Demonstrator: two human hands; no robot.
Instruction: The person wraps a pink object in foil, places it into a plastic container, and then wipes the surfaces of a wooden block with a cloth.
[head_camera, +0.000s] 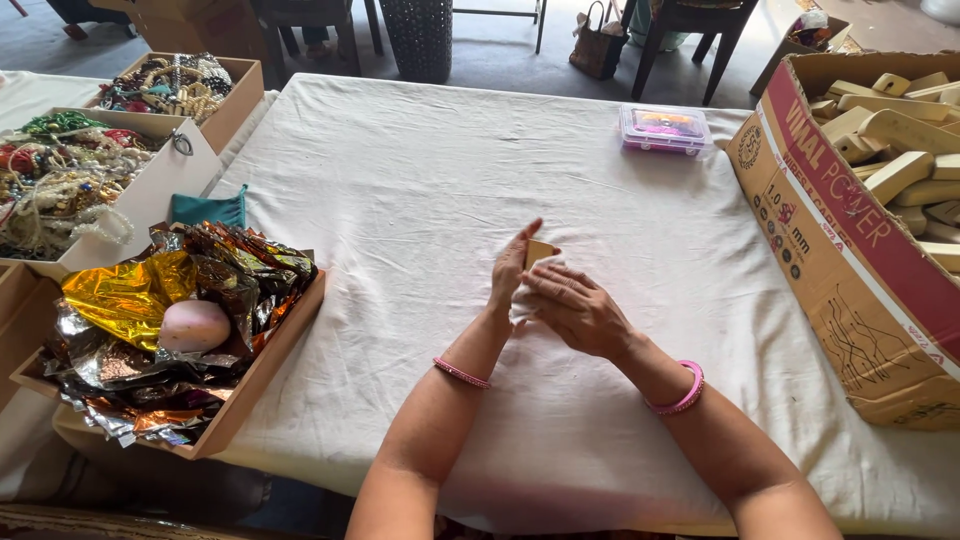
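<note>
Right edge: brown cardboard box (850, 250) with red printed band. Far centre: flat clear plastic case (665, 128), pink-edged.

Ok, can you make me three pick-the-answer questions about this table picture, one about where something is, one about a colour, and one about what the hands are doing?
1. Where is the big cardboard box of pale blocks?
A. right edge of the table
B. under the table
C. far left

2. What colour is the cloth on the table?
A. red
B. white
C. black

3. What are the hands doing?
A. lying flat and empty
B. holding a small tan block together
C. reaching into the foil tray

Answers: A, the box sits at the right edge. B, the cloth is white. B, the left hand and right hand close around the block.
</note>
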